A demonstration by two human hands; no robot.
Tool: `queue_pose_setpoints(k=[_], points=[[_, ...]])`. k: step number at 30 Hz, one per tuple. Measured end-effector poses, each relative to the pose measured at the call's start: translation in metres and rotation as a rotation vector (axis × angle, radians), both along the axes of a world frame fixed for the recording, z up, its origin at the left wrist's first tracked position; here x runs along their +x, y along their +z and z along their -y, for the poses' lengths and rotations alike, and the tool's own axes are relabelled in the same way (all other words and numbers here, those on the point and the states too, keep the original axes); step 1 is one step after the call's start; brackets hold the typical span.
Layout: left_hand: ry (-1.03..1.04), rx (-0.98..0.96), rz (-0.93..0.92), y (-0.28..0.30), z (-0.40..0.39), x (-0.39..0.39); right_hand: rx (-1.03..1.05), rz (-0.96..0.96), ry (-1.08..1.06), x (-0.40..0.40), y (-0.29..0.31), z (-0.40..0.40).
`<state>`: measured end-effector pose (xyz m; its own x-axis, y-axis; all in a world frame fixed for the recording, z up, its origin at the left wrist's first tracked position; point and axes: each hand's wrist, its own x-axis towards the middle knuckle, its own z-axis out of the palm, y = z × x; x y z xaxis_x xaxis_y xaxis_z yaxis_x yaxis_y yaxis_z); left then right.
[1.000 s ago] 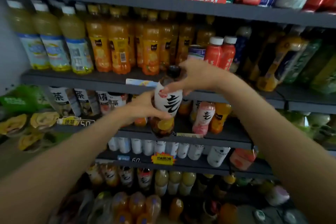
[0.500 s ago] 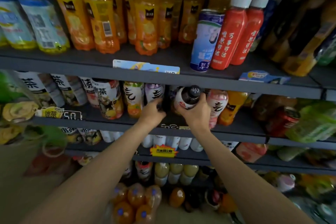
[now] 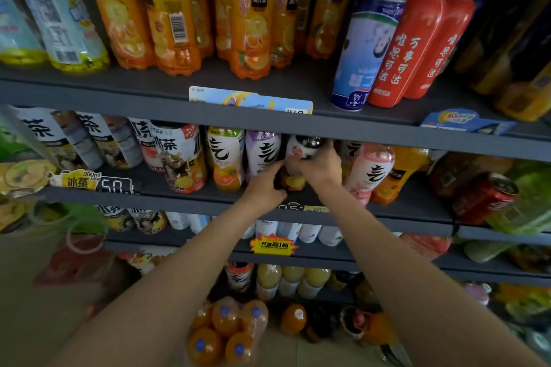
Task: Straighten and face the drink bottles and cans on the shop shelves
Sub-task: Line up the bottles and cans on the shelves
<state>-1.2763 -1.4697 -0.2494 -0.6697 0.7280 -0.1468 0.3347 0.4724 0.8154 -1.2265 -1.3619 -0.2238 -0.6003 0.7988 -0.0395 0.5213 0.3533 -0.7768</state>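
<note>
Both hands close their grip on one dark-capped bottle (image 3: 298, 155) standing on the second shelf (image 3: 190, 188): the left hand (image 3: 265, 185) low on its side, the right hand (image 3: 320, 168) round its front, hiding most of the label. It sits between a purple-labelled bottle (image 3: 262, 152) and a pink bottle (image 3: 368, 171). Dark grey shop shelves carry rows of drinks. A yellow tag (image 3: 76, 180) reads "900ml", with "50" beside it. Above stand orange juice bottles (image 3: 250, 24), a blue can (image 3: 365, 50) and red bottles (image 3: 414, 39). The lower shelves are blurred.
</note>
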Motion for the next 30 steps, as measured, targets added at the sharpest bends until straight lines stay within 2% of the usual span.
queue_pose_setpoints(k=[3,9,13,16,18,23,28,30], points=[[-0.001,-0.025,0.02,-0.002,-0.004,0.0,-0.048,0.107,0.034,-0.016,0.008,-0.008],[-0.035,-0.031,-0.057,-0.004,0.004,0.006,-0.245,-0.001,-0.068,-0.005,-0.026,0.0],[0.045,-0.009,-0.092,-0.004,0.006,0.014,-0.182,-0.068,-0.224,0.042,-0.04,0.002],[0.023,-0.001,-0.064,-0.005,-0.006,0.027,-0.119,-0.104,-0.418,0.085,-0.042,-0.015],[-0.003,0.0,-0.053,-0.007,-0.02,0.037,-0.11,-0.132,-0.467,0.099,-0.041,-0.032],[-0.038,-0.007,-0.038,-0.009,-0.048,0.054,-0.166,-0.023,-0.264,0.09,-0.037,-0.055],[-0.092,-0.093,-0.272,-0.016,-0.051,0.044,-0.035,0.035,-0.222,0.075,-0.039,-0.048],[-0.108,-0.076,-0.294,-0.018,-0.051,0.042,-0.027,0.017,-0.181,0.064,-0.041,-0.042]])
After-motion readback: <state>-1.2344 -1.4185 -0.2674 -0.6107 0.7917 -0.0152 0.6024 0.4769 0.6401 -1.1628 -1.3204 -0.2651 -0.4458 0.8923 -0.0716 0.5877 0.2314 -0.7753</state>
